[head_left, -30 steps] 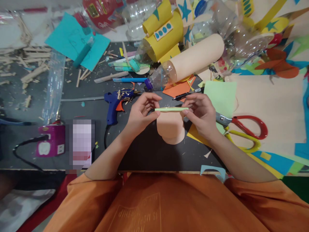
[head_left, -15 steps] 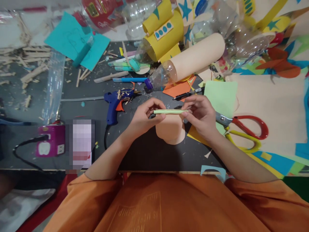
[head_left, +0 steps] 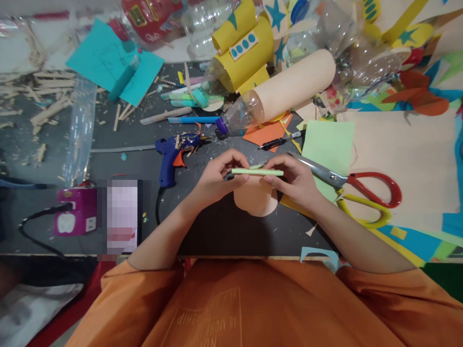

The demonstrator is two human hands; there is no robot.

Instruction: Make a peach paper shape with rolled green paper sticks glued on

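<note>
A light green strip of paper (head_left: 257,171), seen edge-on and apparently folded or rolled, stretches level between my two hands. My left hand (head_left: 226,176) pinches its left part between thumb and fingers. On the other side my right hand (head_left: 289,176) grips it the same way, thumb towards me. Below the strip lies a peach paper cutout (head_left: 255,197) with a rounded edge, partly covered by it. Scissors (head_left: 336,178) with one red and one yellow handle rest just right of my right hand, over a light green sheet (head_left: 329,140).
A blue glue gun (head_left: 168,159) with its cord lies left of my hands. Beyond stand a peach-wrapped bottle (head_left: 296,89) and a yellow-wrapped bottle (head_left: 248,53). A black pen (head_left: 280,140), a magenta power adapter (head_left: 75,212) and wood scraps (head_left: 54,96) lie around.
The green strip has come slightly down towards me. My right hand has shifted left along it, baring the strip's right end and more of the scissor blades.
</note>
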